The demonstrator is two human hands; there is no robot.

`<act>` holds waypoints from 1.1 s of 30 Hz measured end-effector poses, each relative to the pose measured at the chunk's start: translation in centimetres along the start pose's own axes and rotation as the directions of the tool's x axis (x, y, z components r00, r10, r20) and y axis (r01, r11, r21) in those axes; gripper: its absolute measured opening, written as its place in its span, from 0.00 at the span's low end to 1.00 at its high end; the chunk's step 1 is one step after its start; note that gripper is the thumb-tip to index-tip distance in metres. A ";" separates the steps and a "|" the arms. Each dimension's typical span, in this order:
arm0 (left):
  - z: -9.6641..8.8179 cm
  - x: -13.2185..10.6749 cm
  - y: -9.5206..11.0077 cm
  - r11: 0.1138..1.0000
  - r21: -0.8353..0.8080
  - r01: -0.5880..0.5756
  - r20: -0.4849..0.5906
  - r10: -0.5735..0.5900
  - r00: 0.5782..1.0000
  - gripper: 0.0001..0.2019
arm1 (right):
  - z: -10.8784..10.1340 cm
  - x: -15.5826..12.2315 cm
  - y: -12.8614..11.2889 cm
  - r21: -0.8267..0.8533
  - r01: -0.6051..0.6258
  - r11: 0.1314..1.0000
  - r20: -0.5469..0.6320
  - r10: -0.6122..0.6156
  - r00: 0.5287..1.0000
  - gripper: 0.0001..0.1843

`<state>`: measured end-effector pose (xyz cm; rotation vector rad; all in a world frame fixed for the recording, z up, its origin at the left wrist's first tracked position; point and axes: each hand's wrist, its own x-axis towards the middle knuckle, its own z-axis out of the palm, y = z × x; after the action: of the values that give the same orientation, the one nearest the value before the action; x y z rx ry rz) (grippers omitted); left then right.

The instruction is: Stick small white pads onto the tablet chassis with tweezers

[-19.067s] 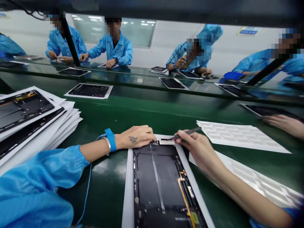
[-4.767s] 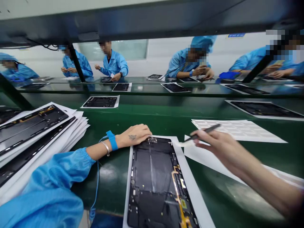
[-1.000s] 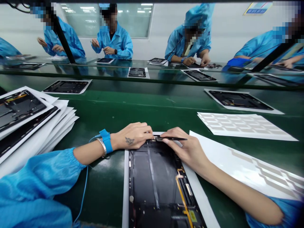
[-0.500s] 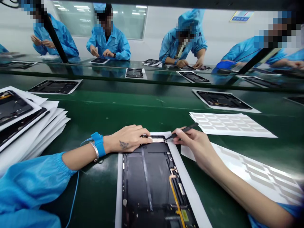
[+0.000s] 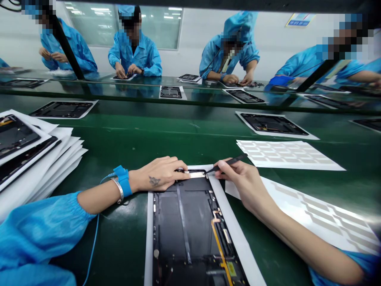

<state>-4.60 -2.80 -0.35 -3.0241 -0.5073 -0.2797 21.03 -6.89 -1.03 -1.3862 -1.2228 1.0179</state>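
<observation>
My left hand [image 5: 165, 173] lies over the top left corner of an opened tablet housing [image 5: 190, 214], its fingers closed at the left end of a pale strip [image 5: 197, 174]. The strip lies across the housing's top edge. Slim black tweezers [image 5: 230, 161] are held in my right hand [image 5: 238, 176], with their tip close to the strip's right end. Whether the tip touches the strip is hard to tell. A white sheet [image 5: 247, 258] lies under the housing, which shows dark panels and an orange flex cable [image 5: 218, 242].
Stacked housings with white sheets [image 5: 56, 167] stand at left. Sticker sheets [image 5: 288, 155] lie at right. More housings [image 5: 274, 124] rest on the green surface [image 5: 166, 135] beyond. Co-workers in blue [image 5: 135, 53] sit opposite. A blue wrist-strap cord [image 5: 94, 242] trails from my left wrist.
The tweezers' tip has shifted slightly up from the strip's right end. My left hand has stayed put. Housings on the nearer green strip have slid left; one farther off has moved right.
</observation>
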 end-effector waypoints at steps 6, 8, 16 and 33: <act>0.0 0.0 0.0 1.000 -0.001 0.001 0.000 -0.001 1.000 0.19 | 0.1 0.1 -0.1 -0.020 0.015 1.000 0.007 -0.015 1.000 0.27; -0.1 0.0 0.0 1.000 -0.009 0.002 0.002 -0.002 1.000 0.19 | 0.1 0.1 -0.1 -0.013 0.014 1.000 0.008 -0.013 1.000 0.27; -0.1 -0.1 0.0 1.000 -0.012 0.000 -0.001 0.000 1.000 0.18 | -0.1 0.4 0.6 -0.040 0.038 0.998 0.015 -0.037 0.999 0.27; -0.1 2.3 0.6 0.995 -0.046 0.089 0.059 -0.087 0.994 0.25 | 0.5 0.0 0.0 0.133 0.106 0.985 0.186 -0.130 0.974 0.22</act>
<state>-2.31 -2.67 0.18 -3.0693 -0.6490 -0.2134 20.53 -6.79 -1.10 -1.1262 -1.3459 1.1446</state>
